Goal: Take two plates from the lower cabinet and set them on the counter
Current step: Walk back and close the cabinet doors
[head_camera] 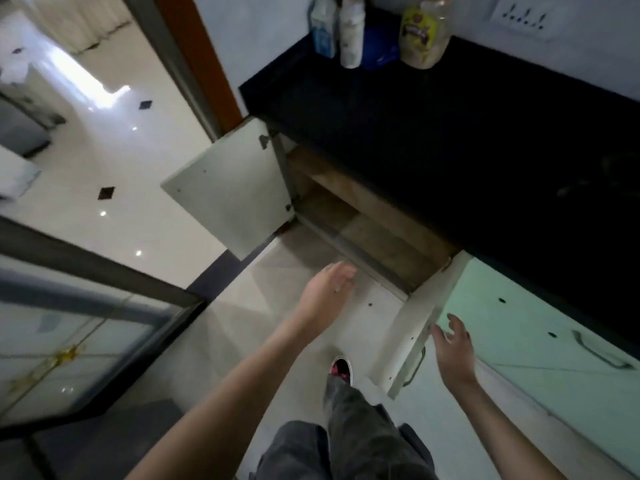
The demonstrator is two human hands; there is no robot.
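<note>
The lower cabinet under the black counter stands with both doors swung out. Its left door hangs wide open, and its right door sticks out edge-on toward me. Inside I see bare wooden shelf boards; no plates show from this angle. My left hand reaches forward in front of the cabinet opening, fingers apart and holding nothing. My right hand hovers just beside the right door's edge, fingers spread and holding nothing.
Bottles and a plastic jar stand at the counter's far left end by the wall. A closed pale green cabinet door with a handle is on the right. My leg and shoe are below. A glass-panelled door is at left.
</note>
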